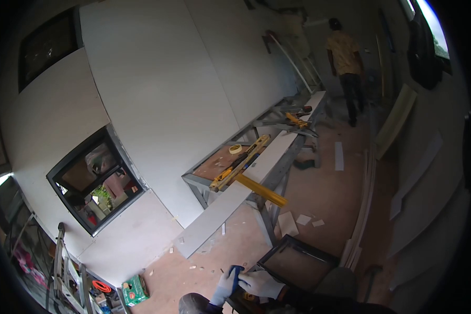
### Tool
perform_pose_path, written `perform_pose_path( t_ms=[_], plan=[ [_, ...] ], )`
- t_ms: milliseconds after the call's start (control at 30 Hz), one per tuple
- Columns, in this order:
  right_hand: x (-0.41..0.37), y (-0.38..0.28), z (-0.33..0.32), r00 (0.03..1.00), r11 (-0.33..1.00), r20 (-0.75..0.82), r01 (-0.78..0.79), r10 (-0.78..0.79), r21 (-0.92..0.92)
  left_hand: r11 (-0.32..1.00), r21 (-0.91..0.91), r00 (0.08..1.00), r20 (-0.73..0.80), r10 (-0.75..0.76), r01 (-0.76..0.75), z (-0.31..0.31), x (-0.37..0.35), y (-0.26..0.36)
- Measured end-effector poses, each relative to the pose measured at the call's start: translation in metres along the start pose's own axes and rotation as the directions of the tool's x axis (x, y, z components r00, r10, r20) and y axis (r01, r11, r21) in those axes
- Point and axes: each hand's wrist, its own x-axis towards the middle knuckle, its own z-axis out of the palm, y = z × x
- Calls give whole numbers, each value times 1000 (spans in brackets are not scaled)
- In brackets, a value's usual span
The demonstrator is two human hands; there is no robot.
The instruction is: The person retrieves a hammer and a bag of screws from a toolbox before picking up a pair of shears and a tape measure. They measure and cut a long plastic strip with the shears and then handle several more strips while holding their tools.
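Both my hands are low in the view in whitish gloves, close together in front of my knees. My left hand (225, 287) is closed, with a blue patch at its fingers that may be glove coating or a small object. My right hand (262, 284) meets it there, its fingers pinched together. Whatever lies between them is too small to make out. Right beside my right hand is a dark rectangular frame (283, 242) near the floor. Below the hands, a small yellow-and-black item (249, 296) shows partly.
A long white board (214, 219) lies along a metal trestle (266, 225), with a yellow bar (261, 190) across it. A spirit level (240, 163), tape roll (235, 149) and yellow tool (297, 120) rest there. A green box (135, 290) stands left; a person (345, 63) is farther back.
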Motion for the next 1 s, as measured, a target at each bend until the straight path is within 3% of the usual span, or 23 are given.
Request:
perform_pose_path(
  t_ms=[67,133,233,333,367,433,533,600,667,700,800,833,900,933,967,1000],
  plan=[
    [3,3,-10,996,997,-62,69,-71,-31,995,-80,998,5,57,-57,5,-1,-8],
    [1,2,-13,982,994,-160,110,-105,21,986,49,987,19,161,-162,3,-2,-4],
    [4,-4,-34,987,992,-147,75,-61,97,936,-296,981,73,-179,193,3,-5,-6],
    [10,-4,-59,965,906,-178,-104,191,409,646,-585,869,272,-414,491,7,-12,-38],
    [11,11,-52,942,839,-247,-62,228,541,628,-648,900,252,-357,431,2,-9,-18],
    [10,16,-49,881,798,-299,-131,365,588,573,-759,948,201,-247,311,-10,0,45],
    [2,30,-1,768,759,-380,-205,516,618,302,-934,933,78,-351,191,23,-2,38],
    [-5,25,34,726,733,-375,-257,576,629,506,-854,903,-118,-412,119,21,9,63],
    [-13,7,55,810,874,-415,-226,414,430,623,-781,889,-264,-375,31,21,18,51],
    [-12,-13,43,852,899,-373,-222,367,377,587,-808,845,-339,-413,-37,18,22,44],
    [0,-33,11,870,954,-463,-28,170,298,759,-606,844,-257,-471,239,-10,14,19],
    [5,-28,0,871,947,-454,-40,189,318,742,-608,844,-212,-493,281,-11,12,19],
    [10,-8,-14,871,933,-438,-60,223,356,801,-507,929,-4,-371,317,-10,2,25],
    [13,1,-15,833,864,-446,-72,327,498,832,-454,946,105,-306,320,-5,-3,24],
    [15,10,-15,791,775,-436,-73,428,628,688,-646,943,200,-266,331,22,-16,-10],
    [17,21,-15,747,666,-408,-63,526,743,653,-696,950,160,-267,300,25,-11,7]
  ],
)
